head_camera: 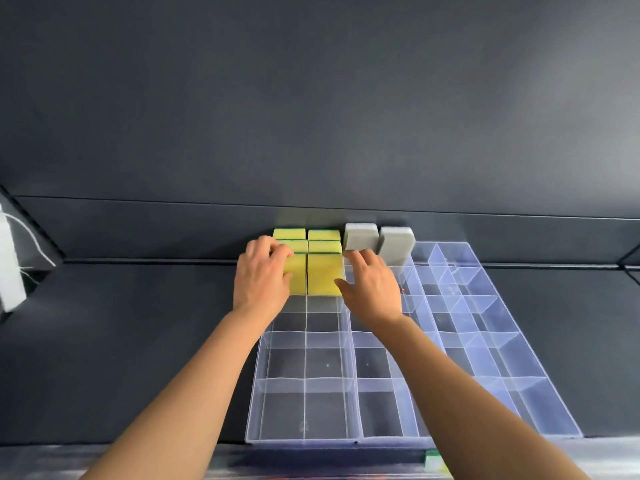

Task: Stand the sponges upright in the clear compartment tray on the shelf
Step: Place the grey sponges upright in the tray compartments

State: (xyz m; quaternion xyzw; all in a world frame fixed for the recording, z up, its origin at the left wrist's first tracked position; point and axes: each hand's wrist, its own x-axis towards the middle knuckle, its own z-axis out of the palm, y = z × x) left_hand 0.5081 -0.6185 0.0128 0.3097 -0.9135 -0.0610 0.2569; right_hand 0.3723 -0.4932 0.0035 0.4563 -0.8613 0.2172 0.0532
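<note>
Yellow sponges with green scrub backs stand upright in the far-left compartments of the clear compartment tray, two columns deep, with the left hand wrapped over the nearest one in the left column, fingers curled against its top and side. Just right of those fingers, the right hand hovers with fingers spread and holding nothing, its thumb touching the near sponge in the right column and its fingertips reaching toward two grey sponges standing upright beyond them. Empty compartments stretch beneath both forearms on the dark shelf, and a white object with a cord sits well off to the left.
</note>
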